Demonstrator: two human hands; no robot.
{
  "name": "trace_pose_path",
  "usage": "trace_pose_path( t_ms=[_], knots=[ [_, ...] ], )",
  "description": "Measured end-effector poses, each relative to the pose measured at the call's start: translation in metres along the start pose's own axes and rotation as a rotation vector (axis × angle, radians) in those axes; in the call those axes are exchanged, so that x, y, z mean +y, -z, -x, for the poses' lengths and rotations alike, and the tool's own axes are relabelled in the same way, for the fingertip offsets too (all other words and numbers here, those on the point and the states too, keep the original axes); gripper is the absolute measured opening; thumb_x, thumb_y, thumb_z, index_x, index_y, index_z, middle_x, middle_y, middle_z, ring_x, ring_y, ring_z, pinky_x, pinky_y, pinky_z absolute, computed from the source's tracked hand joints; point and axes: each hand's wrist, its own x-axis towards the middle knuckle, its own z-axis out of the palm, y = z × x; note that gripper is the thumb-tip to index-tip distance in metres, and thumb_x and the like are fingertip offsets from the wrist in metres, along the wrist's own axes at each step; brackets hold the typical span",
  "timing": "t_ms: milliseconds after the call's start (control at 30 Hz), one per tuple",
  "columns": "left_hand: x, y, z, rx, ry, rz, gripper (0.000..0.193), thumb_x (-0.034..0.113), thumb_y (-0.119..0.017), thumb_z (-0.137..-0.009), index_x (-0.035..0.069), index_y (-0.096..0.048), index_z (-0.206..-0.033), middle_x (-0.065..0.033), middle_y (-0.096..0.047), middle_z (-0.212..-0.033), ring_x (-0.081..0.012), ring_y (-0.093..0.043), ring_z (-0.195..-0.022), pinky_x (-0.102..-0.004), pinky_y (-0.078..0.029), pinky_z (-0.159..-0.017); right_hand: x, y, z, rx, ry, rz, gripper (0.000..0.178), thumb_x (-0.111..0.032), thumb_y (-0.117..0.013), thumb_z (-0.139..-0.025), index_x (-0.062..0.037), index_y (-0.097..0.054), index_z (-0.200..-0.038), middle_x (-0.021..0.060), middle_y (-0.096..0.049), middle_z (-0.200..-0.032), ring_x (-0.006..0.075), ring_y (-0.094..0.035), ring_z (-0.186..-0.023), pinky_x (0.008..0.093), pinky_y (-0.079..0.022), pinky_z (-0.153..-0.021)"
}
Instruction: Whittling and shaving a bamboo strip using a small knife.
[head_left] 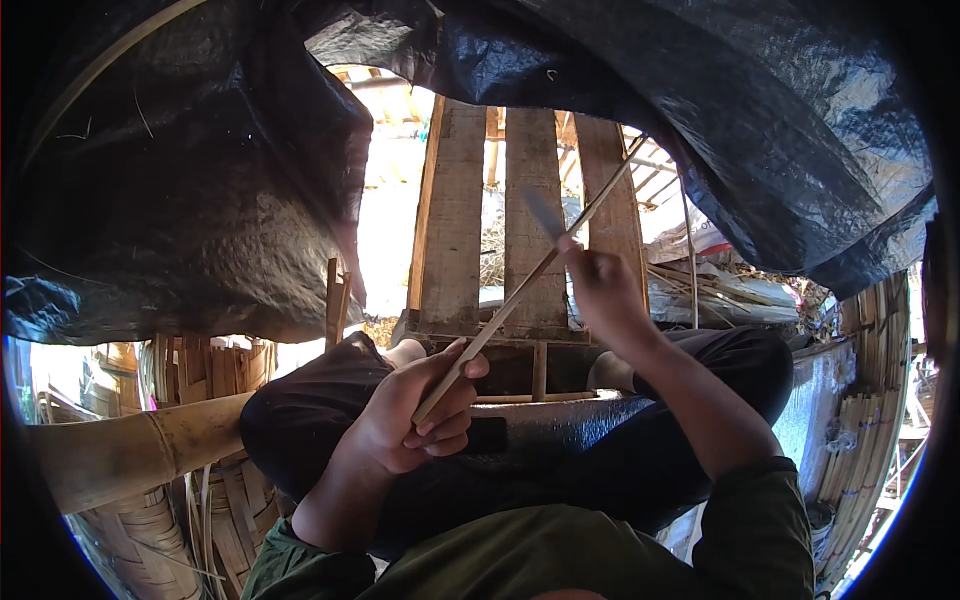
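Note:
My left hand [425, 405] is closed around the near end of a long, thin bamboo strip [515, 297], which slants up and away to the right. My right hand [605, 290] grips a knife by its handle, which the fingers hide. The knife blade [543, 213] is blurred and points up and to the left. It lies close to the strip, about halfway along; whether it touches the strip I cannot tell. Both hands are above my crossed legs, in front of a slatted wooden bench.
Wooden planks [455, 215] stretch away in front of me. Dark plastic sheeting [190, 200] hangs at both sides and overhead. A thick bamboo pole [150, 440] lies beside my left knee, above woven bamboo [150, 540]. Bundled strips [855, 450] stand at the right.

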Motion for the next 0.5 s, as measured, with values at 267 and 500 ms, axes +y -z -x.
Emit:
trace_pose_path(
  t_ms=[267, 500],
  knots=[
    [-0.002, -0.002, -0.002, 0.069, 0.009, -0.092, 0.039, 0.038, -0.022, -0.107, 0.013, -0.048, -0.093, 0.0047, -0.033, -0.043, -0.0064, -0.022, -0.030, -0.0208, -0.021, -0.032, 0.013, -0.007, 0.003, -0.003, 0.409, 0.073, 0.040, -0.033, -0.046, -0.103, -0.0003, -0.062, -0.087, 0.0085, -0.059, -0.058, 0.0169, -0.057, -0.045, 0.0326, -0.040, -0.038],
    [-0.003, -0.003, -0.003, 0.133, 0.019, -0.153, 0.039, 0.040, -0.023, -0.107, 0.012, -0.048, -0.095, 0.0046, -0.032, -0.043, -0.0067, -0.023, -0.031, -0.0218, -0.022, -0.034, 0.001, -0.001, 0.009, -0.039, 0.247, -0.016, 0.053, -0.041, -0.042, -0.103, -0.0039, -0.056, -0.068, -0.0005, -0.045, -0.046, 0.0109, -0.048, -0.038, 0.0309, -0.034, -0.034]
  ],
)
